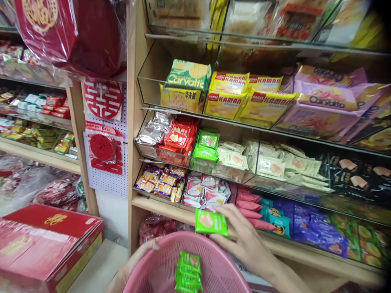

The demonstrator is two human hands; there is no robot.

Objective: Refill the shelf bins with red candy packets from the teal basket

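Note:
Between the thumb and fingers of my right hand [241, 232] is a green snack packet [211, 222], held over the far rim of a pink plastic basket [146, 264]. My left hand [136, 260] grips the basket's left rim, its fingers curled over the edge. Several matching green packets [188, 272] lie heaped inside the basket. More green packets [208, 146] sit in a clear shelf bin, between red packets [180, 134] and cream-coloured packets [233, 156].
Tilted clear bins fill the shelf unit, with yellow Kaman packs [227, 103] higher up and purple packets [314, 228] lower right. A wooden shelf edge [293, 254] runs behind my right hand. At left stand a red box [49, 244] and a hanging red bag [76, 36].

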